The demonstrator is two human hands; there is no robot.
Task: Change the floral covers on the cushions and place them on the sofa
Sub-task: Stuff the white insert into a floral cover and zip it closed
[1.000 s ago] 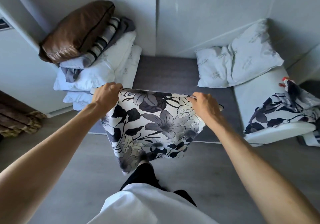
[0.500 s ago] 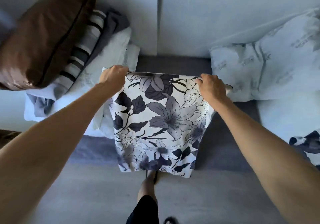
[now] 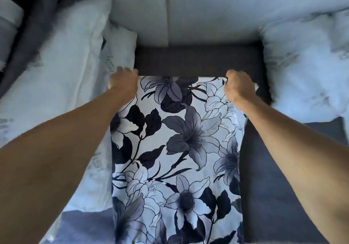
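Head view: the floral cushion (image 3: 177, 160) hangs below both grips over the dark sofa seat (image 3: 198, 60). Left hand (image 3: 123, 80) and right hand (image 3: 238, 85) each curl closed on a top corner. Bare white pillows (image 3: 306, 70) crowd both sides. Its bottom edge is cut off, and fingertips are hidden behind fabric.

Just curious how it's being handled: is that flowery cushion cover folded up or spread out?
Spread out: the floral cover shows one flat patterned face, the left hand and right hand gripping its top corners.
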